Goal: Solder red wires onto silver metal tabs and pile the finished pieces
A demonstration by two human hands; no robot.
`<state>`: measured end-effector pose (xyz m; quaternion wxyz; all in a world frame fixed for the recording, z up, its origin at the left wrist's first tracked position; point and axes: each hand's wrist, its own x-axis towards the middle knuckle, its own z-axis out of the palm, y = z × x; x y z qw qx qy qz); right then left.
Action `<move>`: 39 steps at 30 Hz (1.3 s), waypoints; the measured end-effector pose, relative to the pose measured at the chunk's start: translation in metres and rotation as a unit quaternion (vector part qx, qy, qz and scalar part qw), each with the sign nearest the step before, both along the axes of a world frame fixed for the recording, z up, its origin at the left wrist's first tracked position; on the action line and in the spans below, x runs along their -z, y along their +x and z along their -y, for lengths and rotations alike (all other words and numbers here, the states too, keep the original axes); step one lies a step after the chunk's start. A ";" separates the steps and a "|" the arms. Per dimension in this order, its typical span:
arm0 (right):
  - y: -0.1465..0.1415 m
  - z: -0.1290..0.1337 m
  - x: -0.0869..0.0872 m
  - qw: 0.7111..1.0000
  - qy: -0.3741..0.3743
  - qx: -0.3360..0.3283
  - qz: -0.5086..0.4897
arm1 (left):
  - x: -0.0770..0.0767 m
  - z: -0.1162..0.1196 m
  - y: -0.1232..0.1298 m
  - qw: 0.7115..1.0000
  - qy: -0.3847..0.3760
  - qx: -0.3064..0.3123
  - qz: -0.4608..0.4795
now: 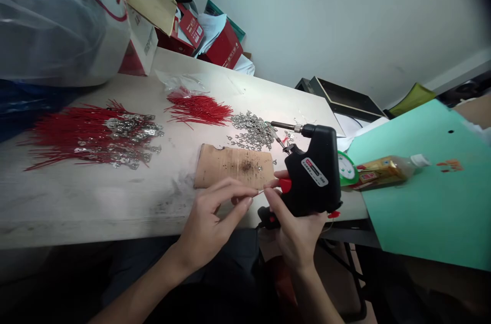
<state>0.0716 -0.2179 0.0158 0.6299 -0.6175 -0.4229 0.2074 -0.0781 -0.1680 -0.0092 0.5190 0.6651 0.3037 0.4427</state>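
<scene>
From my remote seat, I see the left hand [209,219] over the tabletop's [164,214] near edge, its thumb and index finger almost closed, seemingly on a thin strand [261,192]. The right hand [297,234] is curled around the black soldering gun [318,160], its thumb and index tip pinched at the strand's other end. I judge that grip lets 1 hand carry the gun and steady the strand, while the tip angles away from my fingers.

The scorched wooden board [215,168] lies just beyond, probably to shield the tabletop from heat. Loose metal tabs [251,132] heap behind it, beside a bundle of red wires [203,109] towards the far edge. Wires with tabs [84,132] spread towards the left end.

The gun's body crowds the space right of the board. The bottle [383,170] and green sheet [433,211] at the right end limit my room there.
</scene>
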 end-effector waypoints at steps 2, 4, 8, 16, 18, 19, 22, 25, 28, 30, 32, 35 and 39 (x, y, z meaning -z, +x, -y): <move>-0.001 0.003 0.002 0.999 0.000 0.023 0.034 | -0.002 0.000 0.002 1.000 0.004 -0.009 -0.014; -0.003 0.006 0.005 0.997 0.007 0.049 0.060 | -0.005 0.000 0.005 1.000 0.007 -0.004 -0.024; -0.003 0.012 0.009 0.994 -0.004 0.094 0.061 | -0.007 -0.004 0.012 0.998 0.044 0.007 -0.039; 0.030 0.033 0.014 0.992 -0.088 0.045 -0.082 | 0.005 -0.071 0.008 0.947 0.234 -0.011 -0.218; 0.034 0.039 0.018 0.982 -0.124 0.043 -0.133 | 0.011 -0.083 0.010 0.930 0.242 0.010 -0.277; 0.034 0.040 0.021 0.978 -0.131 0.052 -0.155 | 0.015 -0.086 0.012 0.921 0.248 0.012 -0.300; 0.030 0.039 0.030 0.970 -0.130 0.071 -0.195 | 0.024 -0.083 0.021 0.893 0.289 -0.021 -0.344; 0.030 0.033 0.041 0.966 -0.128 0.070 -0.215 | 0.031 -0.077 0.025 0.865 0.330 -0.065 -0.371; 0.035 0.030 0.051 0.960 -0.108 0.082 -0.245 | 0.035 -0.078 0.024 0.849 0.347 -0.068 -0.394; 0.039 0.030 0.054 0.958 -0.105 0.087 -0.253 | 0.036 -0.080 0.021 0.847 0.346 -0.054 -0.400; 0.040 0.031 0.053 0.955 -0.112 0.085 -0.260 | 0.035 -0.082 0.018 0.844 0.349 -0.042 -0.406; 0.038 0.030 0.047 0.950 -0.126 0.085 -0.273 | 0.031 -0.081 0.016 0.829 0.370 -0.030 -0.418; 0.035 0.029 0.041 0.946 -0.142 0.087 -0.278 | 0.024 -0.081 0.018 0.830 0.378 -0.029 -0.409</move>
